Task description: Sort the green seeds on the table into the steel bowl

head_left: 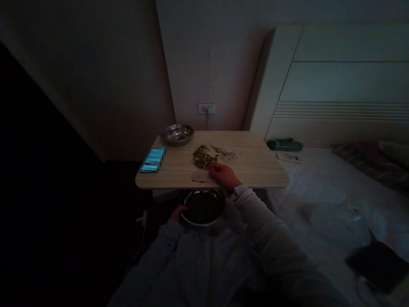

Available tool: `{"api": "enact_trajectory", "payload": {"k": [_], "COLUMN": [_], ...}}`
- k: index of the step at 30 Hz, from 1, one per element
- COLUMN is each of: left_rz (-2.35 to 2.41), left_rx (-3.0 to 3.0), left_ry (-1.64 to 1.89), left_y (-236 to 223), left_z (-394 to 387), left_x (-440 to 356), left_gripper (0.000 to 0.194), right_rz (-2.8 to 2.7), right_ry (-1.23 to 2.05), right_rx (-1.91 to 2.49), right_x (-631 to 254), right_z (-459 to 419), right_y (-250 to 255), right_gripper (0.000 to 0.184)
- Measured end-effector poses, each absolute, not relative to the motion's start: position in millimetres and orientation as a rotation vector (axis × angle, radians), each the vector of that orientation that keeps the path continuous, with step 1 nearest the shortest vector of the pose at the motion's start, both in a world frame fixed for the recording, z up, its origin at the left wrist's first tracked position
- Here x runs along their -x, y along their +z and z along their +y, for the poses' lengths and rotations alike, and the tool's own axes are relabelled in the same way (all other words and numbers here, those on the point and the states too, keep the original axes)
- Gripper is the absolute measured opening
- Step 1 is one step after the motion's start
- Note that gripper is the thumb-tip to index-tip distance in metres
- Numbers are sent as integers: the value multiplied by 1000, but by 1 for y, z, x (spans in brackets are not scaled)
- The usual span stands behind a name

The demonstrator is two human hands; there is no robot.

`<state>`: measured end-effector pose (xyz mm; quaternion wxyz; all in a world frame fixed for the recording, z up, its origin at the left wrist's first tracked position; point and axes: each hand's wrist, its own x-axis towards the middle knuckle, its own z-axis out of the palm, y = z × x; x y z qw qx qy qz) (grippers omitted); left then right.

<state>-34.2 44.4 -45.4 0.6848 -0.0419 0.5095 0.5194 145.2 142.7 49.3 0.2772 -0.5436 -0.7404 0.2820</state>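
Note:
On the light wooden table (167,171) lies a pile of small green beans (204,158), thinning out to the right into a sparser scatter of darker bits. My right hand (224,174) is closed at the near side of the pile, its fingers on a pale, thin, rounded piece (200,175) that looks like a scraper. A few beans lie along that piece's near edge. Below the table's front edge, my left hand (178,213) grips the left rim of a metal bowl (201,224). Dark contents fill this bowl, too dim to make out.
Another metal bowl (177,135) stands at the table's back left corner, with a lit phone (153,160) in front of it. To the right, a bed (309,182) holds a remote control (289,158), a green bottle-like thing (284,144) and a dark flat object (378,265).

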Motion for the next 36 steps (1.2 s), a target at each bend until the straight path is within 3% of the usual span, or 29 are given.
{"api": "enact_trajectory", "payload": {"k": [17, 26, 36], "left_rz": [1119, 1132, 1123], "left_rx": [106, 91, 88], "left_ry": [1174, 1188, 1202], "left_y": [-20, -34, -31], "left_z": [36, 40, 40], "left_x": [25, 27, 27], "left_gripper": [36, 31, 39], "right_rz": [-2016, -2025, -2032], "right_ry": [754, 758, 801], "right_rx": [1476, 1453, 1409], "right_x": [-145, -144, -144], "right_z": [141, 141, 140], "right_y": [52, 51, 51], "right_gripper": [31, 31, 31]}}
